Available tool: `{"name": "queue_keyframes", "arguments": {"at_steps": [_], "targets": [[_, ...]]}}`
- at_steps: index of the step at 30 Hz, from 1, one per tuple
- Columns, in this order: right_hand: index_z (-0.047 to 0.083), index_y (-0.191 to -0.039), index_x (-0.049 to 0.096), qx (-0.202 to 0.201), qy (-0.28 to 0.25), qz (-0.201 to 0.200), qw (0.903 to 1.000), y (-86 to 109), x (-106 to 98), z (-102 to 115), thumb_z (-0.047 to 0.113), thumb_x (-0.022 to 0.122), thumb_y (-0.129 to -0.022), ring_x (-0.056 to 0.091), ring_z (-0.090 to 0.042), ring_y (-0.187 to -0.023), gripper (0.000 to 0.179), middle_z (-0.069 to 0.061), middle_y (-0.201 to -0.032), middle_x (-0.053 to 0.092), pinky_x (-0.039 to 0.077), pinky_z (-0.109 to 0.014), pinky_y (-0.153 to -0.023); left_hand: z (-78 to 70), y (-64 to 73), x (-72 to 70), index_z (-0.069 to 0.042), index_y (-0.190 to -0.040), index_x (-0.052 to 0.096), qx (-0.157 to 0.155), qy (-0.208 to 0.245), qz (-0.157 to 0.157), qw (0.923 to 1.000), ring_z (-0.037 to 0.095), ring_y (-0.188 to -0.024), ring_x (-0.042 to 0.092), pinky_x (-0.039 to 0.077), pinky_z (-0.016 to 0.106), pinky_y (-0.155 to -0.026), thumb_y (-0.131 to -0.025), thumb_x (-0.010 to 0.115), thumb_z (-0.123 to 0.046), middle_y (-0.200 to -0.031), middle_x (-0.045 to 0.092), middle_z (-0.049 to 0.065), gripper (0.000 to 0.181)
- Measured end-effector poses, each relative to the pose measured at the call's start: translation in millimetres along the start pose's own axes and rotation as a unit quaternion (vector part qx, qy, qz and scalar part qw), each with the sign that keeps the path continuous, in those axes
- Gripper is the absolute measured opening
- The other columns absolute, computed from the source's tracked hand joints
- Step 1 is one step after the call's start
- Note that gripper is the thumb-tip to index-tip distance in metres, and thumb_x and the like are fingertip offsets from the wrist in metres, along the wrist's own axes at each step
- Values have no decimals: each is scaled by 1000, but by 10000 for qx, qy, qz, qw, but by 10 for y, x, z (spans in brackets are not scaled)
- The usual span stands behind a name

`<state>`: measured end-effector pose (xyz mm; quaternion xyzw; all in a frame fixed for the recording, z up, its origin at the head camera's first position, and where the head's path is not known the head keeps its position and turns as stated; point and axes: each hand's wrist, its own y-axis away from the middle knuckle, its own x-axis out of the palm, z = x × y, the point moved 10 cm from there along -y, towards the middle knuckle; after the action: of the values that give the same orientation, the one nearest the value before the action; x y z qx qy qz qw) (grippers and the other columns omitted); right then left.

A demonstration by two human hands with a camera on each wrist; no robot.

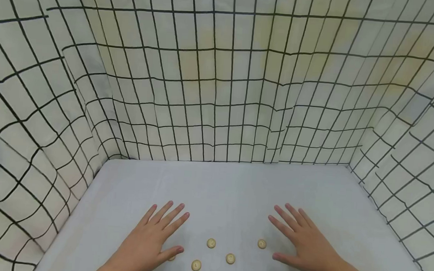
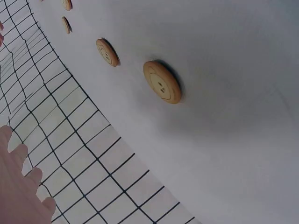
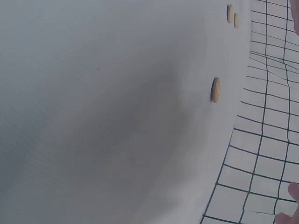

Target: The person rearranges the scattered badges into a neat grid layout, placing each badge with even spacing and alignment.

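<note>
Several round, pale wooden buttons lie spread on the white tabletop (image 1: 228, 195). My left hand (image 1: 145, 239) hovers at the left with fingers spread and holds nothing. Its thumb partly covers one button (image 1: 172, 258) in the head view; close by lies another button (image 1: 196, 265). Two more sit between the hands, a farther button (image 1: 211, 243) and a nearer button (image 1: 230, 258). On the right, my right hand (image 1: 309, 247) is spread and holds nothing, with a button (image 1: 262, 243) just left of its thumb and fingers. The left wrist view shows a two-holed button (image 2: 162, 82) up close.
White cloth walls with a black grid enclose the table: a back wall (image 1: 227, 90), a left wall (image 1: 25, 118) and a right wall (image 1: 420, 145). They meet the tabletop along its far and side edges.
</note>
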<state>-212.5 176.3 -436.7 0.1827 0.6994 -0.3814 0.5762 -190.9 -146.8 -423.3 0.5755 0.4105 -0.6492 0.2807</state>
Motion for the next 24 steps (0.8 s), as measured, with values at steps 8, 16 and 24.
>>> {"name": "queue_keyframes", "arguments": {"at_steps": [8,16,24], "targets": [[35,-156,32,148,-689,521,9962,-25,153,-25,70,69,-78,32,-26,-143,93,6,-160,30,25,-46,-114,155,163,-18,-27,-153,40,-244,402,41,9989,24,-146,28,20,51,-114,-90,61,-62,-158,34,-7,76],[34,-144,52,412,-1407,1349,9800,-79,368,-71,69,71,-77,48,-21,-127,79,6,-139,53,43,-51,-100,362,435,-3,-24,-138,60,-476,939,428,9935,20,-124,55,43,47,-98,-80,78,-51,-139,57,-8,67],[34,-132,65,392,-1761,1874,9656,-166,546,-83,64,73,-77,54,-16,-112,63,9,-121,60,47,-44,-94,572,652,238,-25,-119,73,-748,1350,1315,9792,15,-104,62,50,44,-86,-77,80,-50,-112,65,-12,49]]}}
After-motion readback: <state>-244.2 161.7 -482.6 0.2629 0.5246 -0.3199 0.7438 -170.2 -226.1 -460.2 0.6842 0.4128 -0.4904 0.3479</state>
